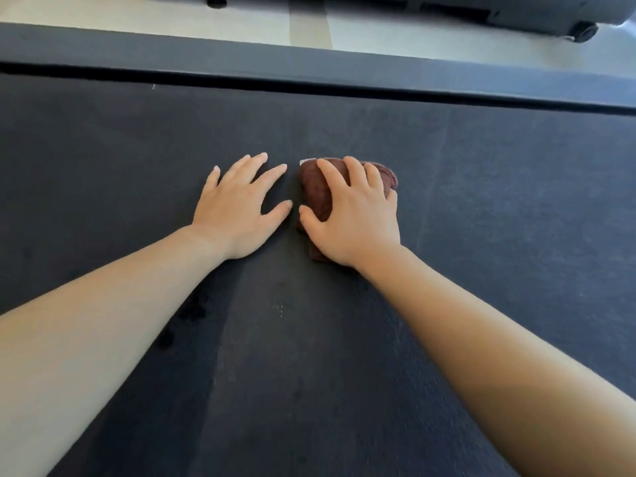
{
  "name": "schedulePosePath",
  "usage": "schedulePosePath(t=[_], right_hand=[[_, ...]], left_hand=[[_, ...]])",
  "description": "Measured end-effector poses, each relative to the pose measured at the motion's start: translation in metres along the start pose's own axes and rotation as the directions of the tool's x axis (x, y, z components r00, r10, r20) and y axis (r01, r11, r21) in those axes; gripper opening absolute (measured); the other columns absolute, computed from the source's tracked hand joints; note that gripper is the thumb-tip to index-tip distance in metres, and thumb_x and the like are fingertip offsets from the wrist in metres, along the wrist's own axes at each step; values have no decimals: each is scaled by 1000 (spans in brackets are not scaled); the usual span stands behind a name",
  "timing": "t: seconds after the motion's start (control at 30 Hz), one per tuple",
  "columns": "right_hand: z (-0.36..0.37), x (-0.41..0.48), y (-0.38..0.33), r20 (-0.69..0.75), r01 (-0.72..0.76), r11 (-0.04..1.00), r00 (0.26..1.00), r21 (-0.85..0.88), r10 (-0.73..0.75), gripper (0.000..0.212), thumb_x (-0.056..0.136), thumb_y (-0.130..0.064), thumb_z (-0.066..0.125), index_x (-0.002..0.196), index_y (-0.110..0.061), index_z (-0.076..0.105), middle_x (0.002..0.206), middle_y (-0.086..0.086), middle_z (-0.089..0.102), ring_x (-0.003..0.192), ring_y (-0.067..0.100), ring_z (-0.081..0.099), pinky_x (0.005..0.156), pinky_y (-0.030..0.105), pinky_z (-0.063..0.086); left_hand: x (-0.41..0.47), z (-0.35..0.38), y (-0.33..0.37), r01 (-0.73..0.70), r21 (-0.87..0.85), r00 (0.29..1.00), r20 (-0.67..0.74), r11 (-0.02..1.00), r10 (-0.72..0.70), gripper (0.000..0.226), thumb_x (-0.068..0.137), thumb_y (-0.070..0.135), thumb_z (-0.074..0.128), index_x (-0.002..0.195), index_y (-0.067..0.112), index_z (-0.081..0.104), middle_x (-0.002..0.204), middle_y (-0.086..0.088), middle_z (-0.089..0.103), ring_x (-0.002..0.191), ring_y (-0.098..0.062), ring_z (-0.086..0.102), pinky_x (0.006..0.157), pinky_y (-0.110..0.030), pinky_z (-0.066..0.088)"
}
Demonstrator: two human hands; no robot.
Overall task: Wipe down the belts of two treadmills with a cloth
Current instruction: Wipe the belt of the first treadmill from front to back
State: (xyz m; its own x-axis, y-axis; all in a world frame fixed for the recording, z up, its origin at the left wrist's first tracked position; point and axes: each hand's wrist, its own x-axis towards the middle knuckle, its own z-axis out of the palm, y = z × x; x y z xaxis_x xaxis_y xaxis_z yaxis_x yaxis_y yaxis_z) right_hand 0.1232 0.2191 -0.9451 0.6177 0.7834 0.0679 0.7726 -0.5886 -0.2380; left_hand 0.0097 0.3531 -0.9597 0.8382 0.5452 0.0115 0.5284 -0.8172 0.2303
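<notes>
The left hand (237, 215) lies flat on the belt (481, 235). Its fingers are straight and spread, and it holds nothing. It is about halfway between the near edge and the far edge of the belt.

Just to its right is the cloth (315, 191). It is brown, bunched into a small wad, and it rests on the belt. The right hand (358, 218) sits on top of it. The fingers bend over the wad and the thumb is against its left side, so this hand grips the cloth and pushes it down.

I think the cloth is soft and light. It will squash easily and could come loose in a weak hold. The best grip is over the top, with the palm pressing. The belt looks rough, so the cloth may drag a bit.

Past the belt's far edge is a grey rail (309, 68), then pale floor (172, 25). At the far right is another machine (516, 12).
</notes>
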Motion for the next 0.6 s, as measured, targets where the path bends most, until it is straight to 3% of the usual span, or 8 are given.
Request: schedulePosePath(t=[0.37,0.6], right_hand=[[4,157,12,-13,5,1000,1000,19,-5,67,85,-58,47,145,-33,33,150,4,33,140,30,24,110,58,24],[-1,130,18,-3,47,999,999,22,-47,66,87,-55,50,146,-31,34,151,3,33,140,28,26,105,51,36]], left_hand=[[1,5,-1,6,-19,999,-34,1000,-7,65,86,59,24,147,37,21,157,9,13,145,-11,4,117,-46,4],[2,4,0,36,-37,999,-35,999,-37,70,91,55,34,150,22,15,157,10,12,145,-9,4,118,-45,4]])
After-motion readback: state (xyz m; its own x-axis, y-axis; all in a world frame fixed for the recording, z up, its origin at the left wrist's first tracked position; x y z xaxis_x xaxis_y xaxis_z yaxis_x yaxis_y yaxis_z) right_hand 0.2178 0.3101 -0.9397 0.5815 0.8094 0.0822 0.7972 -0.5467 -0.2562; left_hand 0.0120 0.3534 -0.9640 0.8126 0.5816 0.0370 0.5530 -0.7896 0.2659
